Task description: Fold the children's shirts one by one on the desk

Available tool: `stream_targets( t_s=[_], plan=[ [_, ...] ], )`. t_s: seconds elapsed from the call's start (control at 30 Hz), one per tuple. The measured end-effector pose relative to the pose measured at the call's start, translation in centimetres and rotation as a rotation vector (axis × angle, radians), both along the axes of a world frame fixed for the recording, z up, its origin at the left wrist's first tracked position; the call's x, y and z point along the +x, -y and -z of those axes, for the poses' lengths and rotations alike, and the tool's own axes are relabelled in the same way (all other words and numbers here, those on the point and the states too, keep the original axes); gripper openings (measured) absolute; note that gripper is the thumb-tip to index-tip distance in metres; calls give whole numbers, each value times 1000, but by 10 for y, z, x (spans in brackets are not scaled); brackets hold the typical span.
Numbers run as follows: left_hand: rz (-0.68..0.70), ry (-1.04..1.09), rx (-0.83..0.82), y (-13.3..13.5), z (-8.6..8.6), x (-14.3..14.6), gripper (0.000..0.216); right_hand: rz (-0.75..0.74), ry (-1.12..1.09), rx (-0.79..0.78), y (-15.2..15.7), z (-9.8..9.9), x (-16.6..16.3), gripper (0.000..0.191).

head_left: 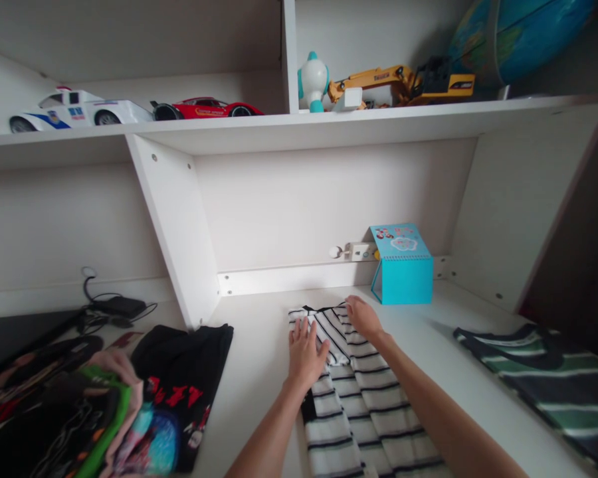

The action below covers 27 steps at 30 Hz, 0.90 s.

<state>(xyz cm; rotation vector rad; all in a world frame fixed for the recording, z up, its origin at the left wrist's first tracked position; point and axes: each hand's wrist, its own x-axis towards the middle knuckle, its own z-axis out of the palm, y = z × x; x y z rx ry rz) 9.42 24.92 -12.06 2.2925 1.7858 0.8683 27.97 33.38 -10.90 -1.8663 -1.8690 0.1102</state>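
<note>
A white shirt with black stripes [363, 405] lies on the white desk [259, 372], its collar end pointing away from me. My left hand [305, 353] rests flat on the shirt's upper left, fingers spread and open. My right hand [363, 317] presses on the shirt's top edge by the collar, fingers curled down onto the cloth; whether it pinches the fabric I cannot make out.
A turquoise box [402, 264] stands just behind the shirt. A green-striped garment [548, 378] lies at right, and a pile of dark printed clothes [129, 411] at left. Cables and a charger [114, 307] sit at back left. Toy cars [129, 109], an excavator [403, 83] and a globe [523, 33] fill the upper shelf.
</note>
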Motion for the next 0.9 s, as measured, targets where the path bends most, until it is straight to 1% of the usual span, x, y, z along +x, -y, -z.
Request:
stream_targets(
  t_s=[0.07, 0.17, 0.27, 0.37, 0.43, 0.53, 0.63, 0.73, 0.83, 0.9],
  plan=[
    [-6, -41, -62, 4, -3, 2, 56, -31, 45, -68, 2, 8, -2, 37],
    [-20, -71, -106, 6, -5, 4, 59, 3, 97, -152, 4, 15, -4, 48],
    [-36, -96, -131, 4, -4, 4, 63, 20, 149, -162, 9, 9, -7, 57],
    [-45, -123, -141, 2, -2, 5, 67, -72, 207, -127, 31, 0, -9, 60],
    [-48, -135, -142, 1, -2, 6, 67, -172, 237, -132, 58, -2, -8, 59],
    [-50, -148, -145, 3, -3, 7, 66, -284, 260, -168, 115, 2, 2, 60],
    [-44, -155, -155, 5, -4, 7, 65, -376, 220, -194, 180, 4, 23, 64],
    [-32, -165, -182, 3, -8, 7, 64, -439, 184, -239, 238, 5, 47, 61],
    [-15, -151, -246, 5, -24, 7, 63, -499, 171, -302, 281, 5, 67, 61],
    [-6, -141, -264, 19, -41, 8, 64, -543, 137, -284, 301, 4, 78, 63]
  ],
)
